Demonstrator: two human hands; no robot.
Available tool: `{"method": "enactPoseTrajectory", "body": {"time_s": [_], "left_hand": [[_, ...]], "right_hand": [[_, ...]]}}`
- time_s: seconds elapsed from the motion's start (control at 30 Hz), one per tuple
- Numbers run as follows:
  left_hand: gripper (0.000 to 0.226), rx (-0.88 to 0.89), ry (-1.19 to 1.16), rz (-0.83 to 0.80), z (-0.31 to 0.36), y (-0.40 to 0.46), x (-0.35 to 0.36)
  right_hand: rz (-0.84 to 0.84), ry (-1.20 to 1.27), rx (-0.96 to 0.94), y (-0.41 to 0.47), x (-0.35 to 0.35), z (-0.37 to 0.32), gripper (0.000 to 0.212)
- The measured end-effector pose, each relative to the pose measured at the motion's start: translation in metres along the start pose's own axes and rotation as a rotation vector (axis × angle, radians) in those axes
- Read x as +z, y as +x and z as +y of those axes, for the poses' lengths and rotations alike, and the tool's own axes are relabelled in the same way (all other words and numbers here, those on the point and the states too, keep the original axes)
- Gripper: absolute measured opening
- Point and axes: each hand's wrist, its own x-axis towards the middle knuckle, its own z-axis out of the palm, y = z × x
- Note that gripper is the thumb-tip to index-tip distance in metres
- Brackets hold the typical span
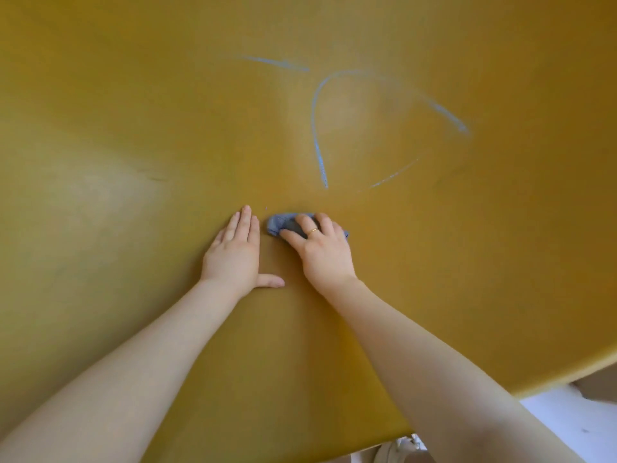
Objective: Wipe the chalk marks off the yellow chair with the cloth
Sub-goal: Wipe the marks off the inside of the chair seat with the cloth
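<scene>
The yellow chair (133,162) fills nearly the whole view. Light blue chalk marks (315,135) curve across its upper middle, with a short stroke higher up and a longer one to the right. My right hand (322,250) lies over a small blue-grey cloth (278,223), fingers curled on it, just below the lower end of the curved mark. My left hand (235,252) rests flat on the yellow surface right beside it, fingers straight and thumb spread out.
The chair's curved front edge (567,375) runs along the lower right. Beyond it shows a pale floor (567,426) and a white object (397,449) near the bottom edge. A faint dark scuff (153,178) marks the chair at the left.
</scene>
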Motion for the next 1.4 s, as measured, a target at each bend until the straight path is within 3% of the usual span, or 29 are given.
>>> {"method": "enactPoseTrajectory", "body": {"time_s": [0.23, 0.37, 0.47, 0.57, 0.7, 0.83, 0.97, 1.13, 1.23, 1.3, 1.4], "left_hand": [[0.122, 0.011, -0.04, -0.004, -0.003, 0.0, 0.001], [0.122, 0.011, -0.071, -0.002, -0.005, -0.001, 0.002], [0.123, 0.012, -0.088, -0.002, -0.003, -0.001, 0.001], [0.127, -0.043, -0.093, 0.026, -0.012, -0.005, -0.001], [0.127, -0.124, 0.02, 0.069, -0.043, -0.011, -0.006], [0.125, -0.027, 0.025, 0.062, -0.04, -0.004, -0.008], [0.125, -0.03, -0.068, 0.038, -0.027, 0.003, -0.006], [0.126, -0.034, -0.07, 0.032, -0.026, 0.003, -0.007], [0.126, -0.029, -0.058, 0.028, -0.026, 0.004, -0.007], [0.126, -0.037, -0.057, 0.025, -0.024, 0.004, -0.008], [0.124, -0.034, -0.056, 0.032, -0.022, 0.005, -0.009]], "right_hand": [[-0.015, 0.114, 0.362, 0.022, -0.013, 0.059, 0.024], [0.072, 0.294, 0.516, 0.031, -0.015, 0.045, 0.031], [0.138, 0.376, 0.431, 0.023, -0.01, 0.005, 0.041], [0.134, 0.43, 0.29, 0.011, -0.003, -0.034, 0.035], [0.021, 0.38, 0.054, 0.013, 0.006, -0.065, 0.032], [-0.161, 0.269, -0.086, 0.027, 0.004, -0.049, 0.041], [-0.09, 0.193, -0.009, 0.044, -0.005, -0.01, 0.043], [-0.074, 0.058, 0.332, 0.06, -0.02, 0.06, 0.052], [-0.069, 0.042, 0.43, 0.063, -0.023, 0.057, 0.059], [-0.086, 0.071, 0.409, 0.061, -0.025, 0.036, 0.058], [-0.117, 0.107, 0.174, 0.039, -0.014, -0.008, 0.051]]}}
